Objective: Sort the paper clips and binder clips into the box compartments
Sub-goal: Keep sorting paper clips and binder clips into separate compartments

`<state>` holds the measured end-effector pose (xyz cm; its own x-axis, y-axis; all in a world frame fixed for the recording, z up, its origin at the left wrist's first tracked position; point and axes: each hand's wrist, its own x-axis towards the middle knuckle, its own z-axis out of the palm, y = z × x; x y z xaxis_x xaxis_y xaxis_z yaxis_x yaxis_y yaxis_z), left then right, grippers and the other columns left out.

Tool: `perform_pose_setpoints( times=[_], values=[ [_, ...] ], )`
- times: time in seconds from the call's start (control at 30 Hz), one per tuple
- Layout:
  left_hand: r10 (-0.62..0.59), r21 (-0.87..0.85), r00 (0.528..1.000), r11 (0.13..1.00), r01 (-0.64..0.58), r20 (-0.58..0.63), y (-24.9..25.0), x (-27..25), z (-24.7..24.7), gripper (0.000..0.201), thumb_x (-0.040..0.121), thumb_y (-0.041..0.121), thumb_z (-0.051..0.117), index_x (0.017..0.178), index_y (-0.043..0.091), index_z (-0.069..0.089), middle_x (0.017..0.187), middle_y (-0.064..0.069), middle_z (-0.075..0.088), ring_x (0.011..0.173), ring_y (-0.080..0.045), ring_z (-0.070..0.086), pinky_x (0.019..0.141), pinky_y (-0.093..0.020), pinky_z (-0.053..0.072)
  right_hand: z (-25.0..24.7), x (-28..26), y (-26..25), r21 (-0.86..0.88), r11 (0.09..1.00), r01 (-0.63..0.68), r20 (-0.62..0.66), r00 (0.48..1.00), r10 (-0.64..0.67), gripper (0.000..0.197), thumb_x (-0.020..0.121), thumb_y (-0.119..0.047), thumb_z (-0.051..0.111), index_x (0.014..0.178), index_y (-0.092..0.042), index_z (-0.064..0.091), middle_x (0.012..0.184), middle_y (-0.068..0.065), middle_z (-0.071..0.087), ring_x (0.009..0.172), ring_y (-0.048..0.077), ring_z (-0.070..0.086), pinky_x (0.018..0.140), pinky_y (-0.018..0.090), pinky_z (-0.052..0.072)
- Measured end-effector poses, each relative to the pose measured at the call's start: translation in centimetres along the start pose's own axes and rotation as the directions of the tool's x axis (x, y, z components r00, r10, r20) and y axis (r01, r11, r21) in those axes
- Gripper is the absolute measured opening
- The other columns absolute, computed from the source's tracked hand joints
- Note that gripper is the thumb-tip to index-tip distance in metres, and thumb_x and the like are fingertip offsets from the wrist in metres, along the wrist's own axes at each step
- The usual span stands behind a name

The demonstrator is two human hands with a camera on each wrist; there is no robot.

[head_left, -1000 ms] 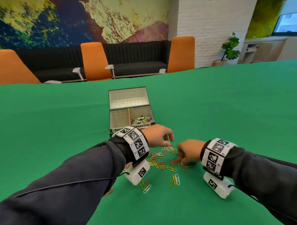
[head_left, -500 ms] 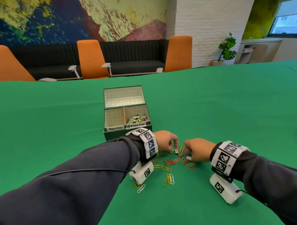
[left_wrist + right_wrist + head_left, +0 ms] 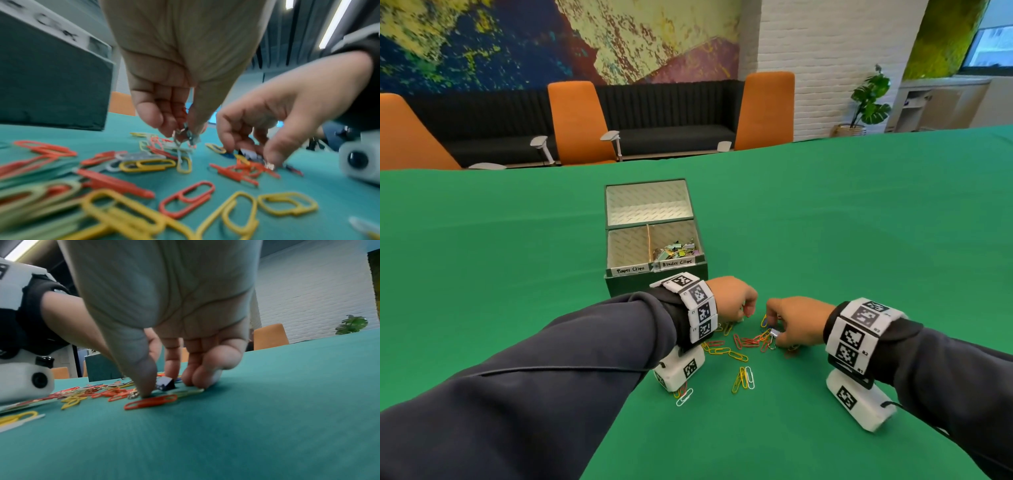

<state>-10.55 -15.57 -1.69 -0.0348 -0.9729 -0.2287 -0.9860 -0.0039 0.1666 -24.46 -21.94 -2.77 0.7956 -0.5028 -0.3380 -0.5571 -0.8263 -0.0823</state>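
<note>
A green cloth covers the table; at 12 o'clock beyond it stand orange chairs, a dark bench, a painted mural and a white brick wall, with a potted plant at 1 o'clock. The box sits at 12 o'clock from the hands, with binder clips in its near right compartment. Loose paper clips lie scattered between and below the wrists. The left wrist view shows what the head view hides: the left hand pinches a small metal-handled clip at its fingertips. The right wrist view shows the right hand with thumb and fingers closing around a dark blue binder clip on the cloth, beside an orange paper clip. Compared with one second earlier, both hands sit closer together and nearer the box.
</note>
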Motion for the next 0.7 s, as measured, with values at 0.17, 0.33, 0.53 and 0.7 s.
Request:
perform_pose_setpoints(
  times=[0.17, 0.33, 0.53, 0.7],
  values=[
    [-0.121, -0.244, 0.987, 0.965, 0.092, -0.107, -2.7, -2.4, 0.0, 0.039, 0.081, 0.014, 0.068, 0.116, 0.013, 0.052, 0.083, 0.001, 0.064, 0.079, -0.017, 0.061, 0.074, -0.024, 0.044, 0.0, 0.3, -0.7, -0.027, 0.998, 0.062, 0.032, 0.998, -0.062, 0.022, 0.080, -0.011, 0.055, 0.071, -0.025, 0.041, 0.074, -0.004, 0.049, 0.078, 0.018, 0.046, 0.059, 0.022, 0.033],
    [-0.192, -0.469, 0.971, 0.877, 0.105, -0.142, -5.1, -5.3, 0.0, 0.036, 0.080, 0.012, 0.069, 0.113, 0.015, 0.054, 0.070, 0.010, 0.056, 0.061, -0.001, 0.054, 0.062, -0.016, 0.045, -0.4, 0.6, -1.1, -0.008, 0.996, 0.087, -0.010, 0.996, -0.087, 0.032, 0.078, -0.003, 0.051, 0.062, -0.026, 0.036, 0.064, -0.010, 0.042, 0.075, 0.018, 0.046, 0.051, 0.015, 0.030],
    [-0.193, -0.544, 0.970, 0.835, 0.084, -0.147, -6.5, -7.8, 0.8, 0.022, 0.077, 0.010, 0.071, 0.089, 0.024, 0.058, 0.070, 0.010, 0.054, 0.062, -0.002, 0.050, 0.061, -0.013, 0.042, -2.8, 1.4, -2.5, 0.206, 0.964, 0.166, -0.118, 0.982, -0.144, 0.034, 0.079, 0.002, 0.052, 0.073, -0.031, 0.047, 0.069, -0.009, 0.051, 0.061, 0.010, 0.050, 0.055, 0.015, 0.041],
    [-0.203, -0.506, 0.962, 0.858, 0.085, -0.182, -7.1, -8.8, 1.0, 0.024, 0.076, 0.011, 0.073, 0.069, 0.027, 0.056, 0.065, 0.013, 0.054, 0.055, 0.005, 0.048, 0.055, -0.004, 0.038, -5.3, 2.6, -4.5, 0.260, 0.935, 0.241, -0.213, 0.959, -0.188, 0.022, 0.080, 0.002, 0.057, 0.088, -0.018, 0.063, 0.068, -0.015, 0.052, 0.063, 0.003, 0.049, 0.059, 0.011, 0.039]
  ],
)
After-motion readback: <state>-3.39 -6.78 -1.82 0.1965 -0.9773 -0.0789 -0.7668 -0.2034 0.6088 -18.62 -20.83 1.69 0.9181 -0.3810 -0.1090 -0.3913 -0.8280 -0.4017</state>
